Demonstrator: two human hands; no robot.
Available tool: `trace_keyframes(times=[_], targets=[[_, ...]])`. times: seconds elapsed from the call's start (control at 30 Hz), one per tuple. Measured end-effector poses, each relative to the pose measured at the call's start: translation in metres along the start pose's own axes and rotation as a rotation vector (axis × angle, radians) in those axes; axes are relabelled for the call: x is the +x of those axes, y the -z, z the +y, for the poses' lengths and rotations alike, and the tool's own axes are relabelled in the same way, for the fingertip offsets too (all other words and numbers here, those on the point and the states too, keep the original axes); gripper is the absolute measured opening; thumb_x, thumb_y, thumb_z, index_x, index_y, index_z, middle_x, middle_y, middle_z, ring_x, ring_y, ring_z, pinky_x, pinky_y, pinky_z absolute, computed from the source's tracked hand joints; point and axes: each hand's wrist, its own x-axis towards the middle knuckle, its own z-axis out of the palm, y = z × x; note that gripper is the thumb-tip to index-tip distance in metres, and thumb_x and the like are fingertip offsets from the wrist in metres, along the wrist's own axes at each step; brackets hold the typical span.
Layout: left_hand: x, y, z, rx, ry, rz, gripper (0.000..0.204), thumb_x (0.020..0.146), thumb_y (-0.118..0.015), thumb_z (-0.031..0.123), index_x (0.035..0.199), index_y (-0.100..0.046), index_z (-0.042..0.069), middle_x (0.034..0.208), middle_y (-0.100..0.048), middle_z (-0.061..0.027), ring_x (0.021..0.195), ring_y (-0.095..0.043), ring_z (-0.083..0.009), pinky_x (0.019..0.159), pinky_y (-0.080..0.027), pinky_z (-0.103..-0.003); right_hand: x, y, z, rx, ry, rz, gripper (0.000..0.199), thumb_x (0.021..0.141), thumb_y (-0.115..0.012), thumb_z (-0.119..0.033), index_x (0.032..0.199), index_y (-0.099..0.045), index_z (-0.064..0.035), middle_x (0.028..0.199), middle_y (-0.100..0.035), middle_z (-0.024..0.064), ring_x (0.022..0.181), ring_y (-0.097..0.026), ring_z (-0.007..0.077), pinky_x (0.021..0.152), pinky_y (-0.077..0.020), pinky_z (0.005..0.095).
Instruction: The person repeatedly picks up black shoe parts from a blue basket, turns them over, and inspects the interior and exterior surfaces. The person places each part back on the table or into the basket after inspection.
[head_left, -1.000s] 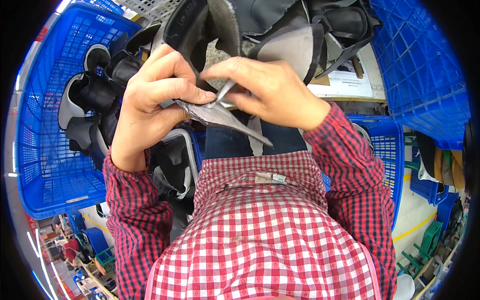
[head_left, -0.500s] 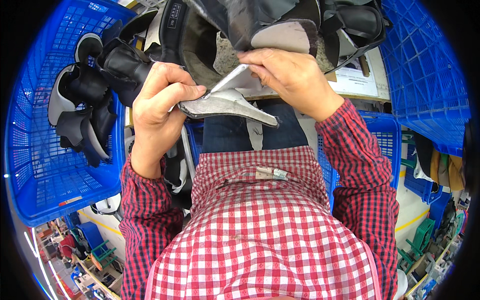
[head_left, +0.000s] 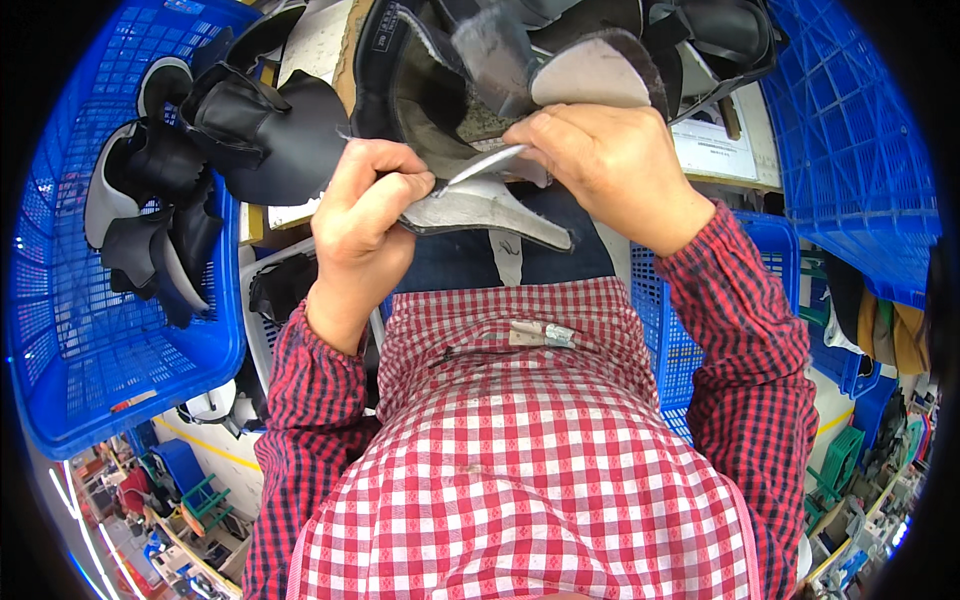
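Note:
Between my hands is a black shoe upper (head_left: 490,212) with its grey-white lining turned toward me. My left hand (head_left: 368,225) is closed on its left edge, thumb pressed against the bent fingers. My right hand (head_left: 605,165) pinches a raised flap of the lining farther right; its fingertips are partly hidden behind the flap. The upper's dark collar (head_left: 385,75) stands up beyond my left hand. Just past my right hand lies a rounded pale lining piece (head_left: 592,78) with a dark edge. Where the held upper ends among the pieces behind it, I cannot tell.
A blue crate (head_left: 130,400) at the left holds several black shoe uppers (head_left: 150,230). More black uppers (head_left: 265,125) lie on the table at the far left. A printed sheet (head_left: 718,140) lies on the right of the table, beside another blue crate (head_left: 860,150).
Both hands have moved slightly right with the shoe upper. The raised lining flap now leans lower. The dark collar behind has shifted and opened wider, and more black upper shows left of my left hand.

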Motion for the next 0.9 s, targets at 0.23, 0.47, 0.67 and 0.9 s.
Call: trace_keyframes(times=[0.23,0.47,0.67,0.9], targets=[[-0.011,-0.01,0.01,0.043,0.146,-0.025,0.043,0.062,-0.083,-0.001,0.104,-0.075,0.004,0.084,-0.056,-0.0073,0.078,-0.06,-0.0256,0.069,-0.049,-0.034,-0.013,-0.002,-0.023,-0.077,0.112,-0.096,0.022,0.083,-0.068,-0.014,0.105,-0.066,-0.0095,0.11,-0.075,0.0025,0.088,-0.072,0.0199,0.073,-0.0605,0.0313],[-0.035,-0.015,0.007,0.071,-0.116,0.034,0.044,0.053,-0.08,0.01,0.095,-0.077,-0.003,0.078,-0.053,-0.0067,0.075,-0.058,-0.0267,0.064,-0.047,-0.037,-0.033,0.002,-0.035,-0.173,0.054,0.079,0.021,0.076,-0.072,-0.017,0.096,-0.077,-0.0154,0.085,-0.074,-0.0043,0.075,-0.065,0.0119,0.06,-0.0489,0.0273],[-0.039,-0.019,0.005,0.162,-0.221,0.027,0.038,0.053,-0.078,0.009,0.089,-0.077,-0.003,0.077,-0.051,-0.0063,0.072,-0.058,-0.0254,0.059,-0.045,-0.037,-0.041,0.005,-0.042,-0.147,0.073,0.095,0.02,0.075,-0.073,-0.015,0.094,-0.078,-0.0136,0.085,-0.075,-0.0022,0.073,-0.065,0.012,0.059,-0.0458,0.0275],[-0.044,-0.015,-0.001,0.15,-0.24,0.055,0.036,0.053,-0.08,0.006,0.087,-0.075,-0.003,0.076,-0.05,-0.0067,0.072,-0.058,-0.0254,0.058,-0.044,-0.037,-0.042,0.02,-0.055,-0.051,0.037,-0.063,0.022,0.076,-0.074,-0.013,0.097,-0.078,-0.009,0.082,-0.073,0.0005,0.072,-0.065,0.0171,0.064,-0.0504,0.0309]])
